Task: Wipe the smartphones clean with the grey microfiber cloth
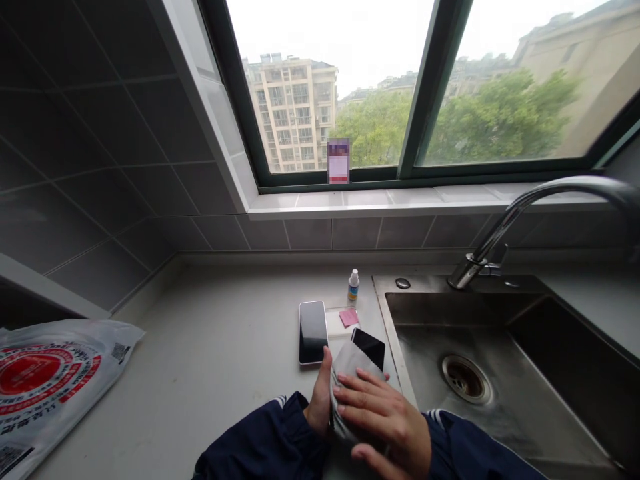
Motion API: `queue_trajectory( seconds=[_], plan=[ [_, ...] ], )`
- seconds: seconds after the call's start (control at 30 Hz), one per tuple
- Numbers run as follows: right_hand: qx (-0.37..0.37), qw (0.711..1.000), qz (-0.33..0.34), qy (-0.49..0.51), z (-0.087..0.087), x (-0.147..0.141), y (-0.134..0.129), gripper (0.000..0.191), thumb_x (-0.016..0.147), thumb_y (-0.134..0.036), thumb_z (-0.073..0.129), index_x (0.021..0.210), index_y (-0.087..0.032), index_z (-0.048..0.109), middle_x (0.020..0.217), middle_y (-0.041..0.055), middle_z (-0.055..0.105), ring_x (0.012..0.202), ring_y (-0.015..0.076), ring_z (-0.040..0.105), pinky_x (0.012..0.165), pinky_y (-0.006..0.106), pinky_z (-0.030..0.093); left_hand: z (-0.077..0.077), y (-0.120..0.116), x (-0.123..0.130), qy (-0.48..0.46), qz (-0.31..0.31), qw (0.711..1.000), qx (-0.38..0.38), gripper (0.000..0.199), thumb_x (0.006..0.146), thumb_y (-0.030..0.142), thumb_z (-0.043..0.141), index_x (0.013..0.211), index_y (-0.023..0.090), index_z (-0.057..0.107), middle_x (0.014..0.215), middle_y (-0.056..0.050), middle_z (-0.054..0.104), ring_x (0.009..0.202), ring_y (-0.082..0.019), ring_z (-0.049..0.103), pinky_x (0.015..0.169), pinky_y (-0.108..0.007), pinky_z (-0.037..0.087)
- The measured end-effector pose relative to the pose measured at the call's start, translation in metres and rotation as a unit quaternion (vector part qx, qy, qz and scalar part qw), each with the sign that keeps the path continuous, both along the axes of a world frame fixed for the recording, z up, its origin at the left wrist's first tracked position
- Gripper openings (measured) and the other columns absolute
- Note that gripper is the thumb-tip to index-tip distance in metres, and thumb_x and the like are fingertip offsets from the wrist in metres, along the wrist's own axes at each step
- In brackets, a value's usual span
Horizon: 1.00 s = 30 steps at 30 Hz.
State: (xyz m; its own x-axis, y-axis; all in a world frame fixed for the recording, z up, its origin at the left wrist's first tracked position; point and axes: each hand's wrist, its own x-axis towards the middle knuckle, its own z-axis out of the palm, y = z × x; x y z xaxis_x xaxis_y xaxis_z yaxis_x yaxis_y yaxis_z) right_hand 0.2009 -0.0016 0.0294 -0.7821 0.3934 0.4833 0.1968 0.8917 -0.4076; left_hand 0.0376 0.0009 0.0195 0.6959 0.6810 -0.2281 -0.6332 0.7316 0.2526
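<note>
My left hand [320,401] holds a black phone [369,347] from its left side, with the thumb pointing up along the edge. A light grey cloth [351,367] lies over most of that phone, whose upper right corner shows. My right hand [383,417] presses the cloth against the phone with its fingers spread. Another phone [313,333], dark-screened with a pale rim, lies on the counter just left of the held one. Beyond them are a clear flat case [334,321], a small pink piece [349,317] on it, and a white-capped bottle [353,285] standing upright.
At the right is a steel sink [409,380] with a curved faucet [505,220]. A plastic bag with red print [55,380] lies at the far left of the counter [215,333]. Behind runs a tiled wall below a window.
</note>
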Motion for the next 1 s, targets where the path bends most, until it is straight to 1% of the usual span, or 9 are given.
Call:
queue_trajectory(
  seconds=[0.07, 0.17, 0.3, 0.4, 0.47, 0.57, 0.73, 0.9, 1.0],
  plan=[
    [0.005, 1.0, -0.008, -0.006, -0.002, 0.0, 0.002, 0.043, 0.096, -0.036, 0.048, 0.133, -0.014, 0.055, 0.137, 0.014, 0.057, 0.139, 0.0266, 0.039, 0.117, 0.047, 0.03, 0.002, 0.0, 0.001, 0.003, 0.009, 1.0, 0.01, 0.102, 0.078, 0.085, 0.027, 0.117, -0.003, 0.063, 0.109, -0.024, 0.068, 0.119, -0.036, 0.057, 0.107, -0.045, 0.038],
    [0.02, 0.998, -0.049, -0.023, -0.007, 0.0, 0.006, 0.044, 0.098, -0.031, 0.044, 0.138, -0.014, 0.05, 0.145, 0.012, 0.05, 0.142, 0.0259, 0.034, 0.117, 0.046, 0.03, -0.001, 0.0, 0.004, -0.007, 0.046, 0.999, 0.024, 0.088, 0.087, 0.075, 0.024, 0.116, 0.004, 0.067, 0.114, -0.019, 0.068, 0.123, -0.033, 0.055, 0.109, -0.041, 0.036],
    [0.035, 0.991, -0.123, -0.029, -0.013, 0.002, 0.012, 0.048, 0.098, -0.029, 0.042, 0.144, -0.014, 0.045, 0.151, 0.0117, 0.041, 0.144, 0.0277, 0.029, 0.116, 0.048, 0.03, -0.013, 0.003, 0.004, -0.027, 0.106, 0.99, 0.087, 0.068, 0.089, 0.065, 0.04, 0.12, 0.011, 0.066, 0.12, -0.014, 0.067, 0.131, -0.028, 0.048, 0.115, -0.037, 0.025],
    [0.041, 0.985, -0.164, -0.033, -0.017, 0.004, 0.016, 0.051, 0.098, -0.028, 0.042, 0.146, -0.013, 0.041, 0.153, 0.0124, 0.037, 0.144, 0.0299, 0.028, 0.115, 0.05, 0.032, -0.014, 0.006, 0.001, -0.034, 0.078, 0.988, 0.125, 0.065, 0.086, 0.063, 0.048, 0.128, 0.015, 0.061, 0.129, -0.012, 0.062, 0.138, -0.027, 0.038, 0.118, -0.038, 0.017],
    [0.044, 0.982, -0.179, -0.049, -0.018, 0.005, 0.018, 0.054, 0.098, -0.029, 0.043, 0.149, -0.013, 0.036, 0.155, 0.0132, 0.033, 0.145, 0.0315, 0.026, 0.114, 0.051, 0.033, -0.01, 0.007, 0.0, -0.031, 0.059, 0.988, 0.141, 0.064, 0.087, 0.061, 0.049, 0.134, 0.018, 0.056, 0.135, -0.011, 0.058, 0.142, -0.027, 0.033, 0.119, -0.039, 0.013],
    [0.05, 0.976, -0.198, -0.07, -0.02, 0.007, 0.02, 0.059, 0.097, -0.031, 0.044, 0.152, -0.011, 0.03, 0.157, 0.0144, 0.028, 0.146, 0.0335, 0.023, 0.113, 0.053, 0.034, 0.001, 0.006, 0.001, -0.025, 0.064, 0.985, 0.16, 0.062, 0.089, 0.055, 0.048, 0.14, 0.018, 0.049, 0.14, -0.011, 0.054, 0.144, -0.027, 0.028, 0.119, -0.038, 0.009],
    [0.048, 0.969, -0.231, -0.076, -0.02, 0.009, 0.021, 0.061, 0.098, -0.033, 0.043, 0.153, -0.012, 0.025, 0.158, 0.0141, 0.024, 0.146, 0.0338, 0.02, 0.112, 0.054, 0.033, 0.01, 0.004, 0.005, -0.019, 0.068, 0.985, 0.158, 0.07, 0.087, 0.055, 0.052, 0.145, 0.017, 0.042, 0.141, -0.012, 0.053, 0.143, -0.028, 0.029, 0.119, -0.037, 0.01],
    [0.045, 0.966, -0.25, -0.053, -0.021, 0.01, 0.023, 0.062, 0.098, -0.033, 0.043, 0.154, -0.015, 0.023, 0.158, 0.0128, 0.025, 0.146, 0.0327, 0.021, 0.113, 0.053, 0.034, 0.012, 0.003, 0.007, -0.015, 0.061, 0.986, 0.156, 0.07, 0.087, 0.051, 0.054, 0.147, 0.02, 0.037, 0.142, -0.011, 0.052, 0.143, -0.028, 0.031, 0.119, -0.037, 0.011],
    [0.044, 0.969, -0.236, -0.055, -0.022, 0.01, 0.023, 0.062, 0.098, -0.032, 0.043, 0.154, -0.014, 0.024, 0.158, 0.0131, 0.025, 0.146, 0.0332, 0.02, 0.113, 0.054, 0.033, 0.009, 0.004, 0.004, -0.006, 0.061, 0.988, 0.145, 0.068, 0.089, 0.053, 0.051, 0.146, 0.019, 0.039, 0.142, -0.012, 0.053, 0.142, -0.029, 0.032, 0.118, -0.038, 0.013]
  ],
)
